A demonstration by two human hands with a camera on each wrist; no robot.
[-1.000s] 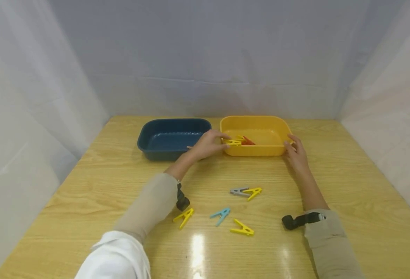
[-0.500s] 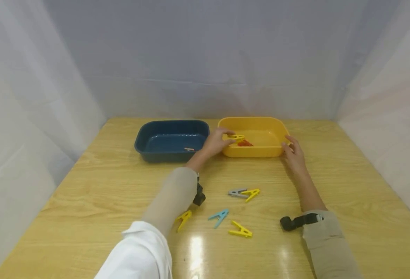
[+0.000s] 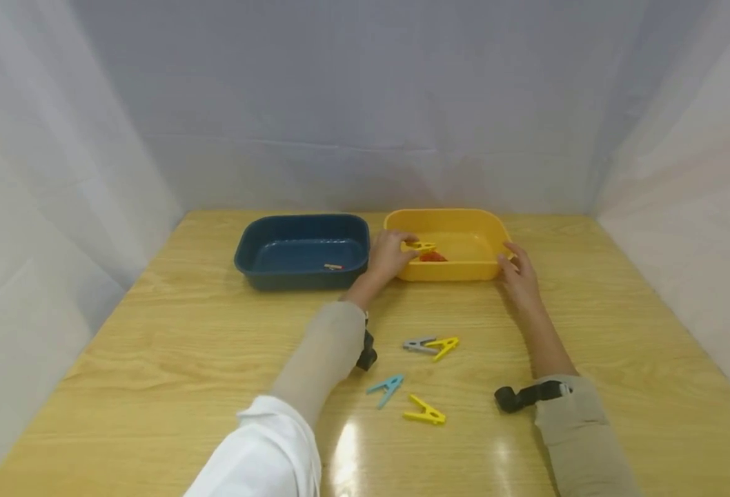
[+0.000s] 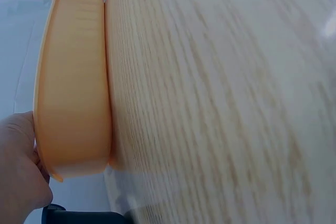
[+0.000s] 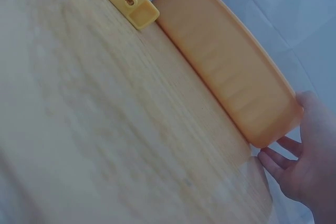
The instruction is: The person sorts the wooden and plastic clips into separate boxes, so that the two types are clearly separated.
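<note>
Above centre of the head view, the left hand (image 3: 388, 254) pinches a yellow peg (image 3: 420, 246) over the yellow tray (image 3: 446, 270), beside a red peg (image 3: 432, 257); the right hand (image 3: 517, 276), fingers relaxed, steadies the tray; four pegs (image 3: 419, 373) remain on the desk (image 3: 172, 331), lower centre.

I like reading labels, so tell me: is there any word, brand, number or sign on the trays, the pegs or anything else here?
None can be read: the yellow tray, blue tray, the clothes pegs and table show no print.
</note>
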